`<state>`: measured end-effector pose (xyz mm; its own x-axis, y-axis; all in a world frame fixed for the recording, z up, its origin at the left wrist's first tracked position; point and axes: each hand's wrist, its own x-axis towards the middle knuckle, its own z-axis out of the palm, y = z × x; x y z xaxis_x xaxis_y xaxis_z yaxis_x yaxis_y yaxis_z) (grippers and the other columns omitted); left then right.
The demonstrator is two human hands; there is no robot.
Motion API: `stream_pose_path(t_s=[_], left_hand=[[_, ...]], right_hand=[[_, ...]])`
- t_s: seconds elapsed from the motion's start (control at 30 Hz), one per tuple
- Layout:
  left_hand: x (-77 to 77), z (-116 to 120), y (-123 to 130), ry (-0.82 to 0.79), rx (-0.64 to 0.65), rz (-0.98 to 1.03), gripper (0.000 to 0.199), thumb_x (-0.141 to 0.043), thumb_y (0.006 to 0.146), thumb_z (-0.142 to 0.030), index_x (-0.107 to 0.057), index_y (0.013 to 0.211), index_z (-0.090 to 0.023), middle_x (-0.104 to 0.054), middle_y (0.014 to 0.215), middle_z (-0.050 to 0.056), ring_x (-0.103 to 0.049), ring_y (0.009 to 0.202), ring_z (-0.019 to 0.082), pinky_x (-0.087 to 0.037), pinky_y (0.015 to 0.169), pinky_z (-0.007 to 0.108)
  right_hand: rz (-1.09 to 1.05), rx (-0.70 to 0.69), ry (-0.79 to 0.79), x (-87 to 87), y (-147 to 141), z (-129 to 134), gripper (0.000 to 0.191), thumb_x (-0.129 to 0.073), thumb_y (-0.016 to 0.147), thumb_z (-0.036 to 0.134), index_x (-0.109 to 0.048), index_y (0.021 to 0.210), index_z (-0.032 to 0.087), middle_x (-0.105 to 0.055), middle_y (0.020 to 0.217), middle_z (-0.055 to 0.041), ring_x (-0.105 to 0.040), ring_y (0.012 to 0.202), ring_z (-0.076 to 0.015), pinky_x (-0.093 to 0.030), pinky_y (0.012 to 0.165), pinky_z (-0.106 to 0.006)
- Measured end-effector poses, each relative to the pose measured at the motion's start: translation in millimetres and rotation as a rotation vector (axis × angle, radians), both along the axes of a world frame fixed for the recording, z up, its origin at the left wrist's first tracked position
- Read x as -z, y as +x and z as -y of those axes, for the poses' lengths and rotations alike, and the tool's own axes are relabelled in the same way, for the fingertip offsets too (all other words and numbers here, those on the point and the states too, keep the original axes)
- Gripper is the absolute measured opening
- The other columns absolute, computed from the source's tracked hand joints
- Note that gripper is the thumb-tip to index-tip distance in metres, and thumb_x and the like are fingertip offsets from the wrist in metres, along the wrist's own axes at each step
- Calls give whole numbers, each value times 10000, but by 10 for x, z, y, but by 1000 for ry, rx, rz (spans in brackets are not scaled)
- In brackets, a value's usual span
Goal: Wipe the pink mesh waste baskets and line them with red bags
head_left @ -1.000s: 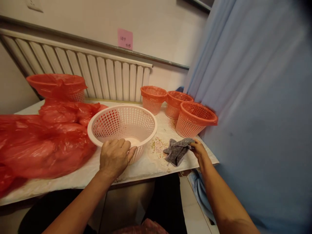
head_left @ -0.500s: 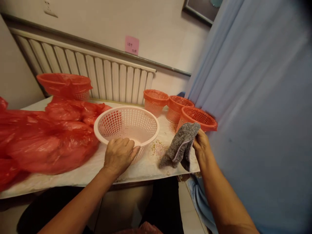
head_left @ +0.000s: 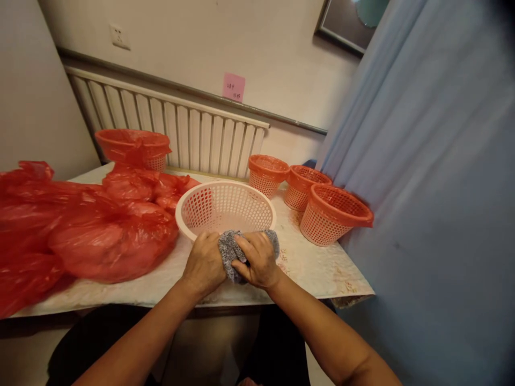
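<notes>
A large pale pink perforated basket (head_left: 225,206) stands on the cloth-covered table close to me, with nothing seen inside it. My left hand (head_left: 206,262) grips the near part of its rim, fingers curled over the edge. Bunched in my right hand (head_left: 257,260) is a grey cloth (head_left: 230,252), pressed against the near rim right beside my left hand. The cloth covers that stretch of rim, and the fingertips of both hands are partly hidden.
Full red plastic bags (head_left: 116,241) cover the table's left side, with a red-lined basket (head_left: 132,145) behind them. Three red-lined baskets, the nearest one (head_left: 328,220) largest, stand at the right by a blue curtain (head_left: 434,214). A radiator (head_left: 181,131) runs along the wall.
My right hand has brought the grey cloth leftward from near the right baskets onto the near rim. My left hand still holds the rim. The view has shifted slightly.
</notes>
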<state>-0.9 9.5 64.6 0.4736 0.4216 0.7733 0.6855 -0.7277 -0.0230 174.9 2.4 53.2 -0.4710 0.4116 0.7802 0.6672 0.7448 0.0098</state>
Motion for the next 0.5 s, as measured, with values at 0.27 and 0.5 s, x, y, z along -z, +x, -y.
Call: stream_pose_path(t_s=[0.27,0.5], left_hand=[[-119,-38,-51,-15,-27,-138,266,-474,896,-203,-588,656,-182,-597,670,61,-518,681,235,-368,688,395],[-170,-236,-337,-91,27,-200,233,-488,942,-275,-555,739,-182,-599,735,37,-514,750,216,-364,808,399]], right_hand=[[118,38,111,-6,177,-263,437,-280,979,416,-606,1083,145,-599,849,-105,-499,792,-226,-372,730,-372],[115,-48,65,5,661,-568,406,-275,976,408,-595,1030,164,-544,797,-79,-480,782,-218,-371,728,-360]])
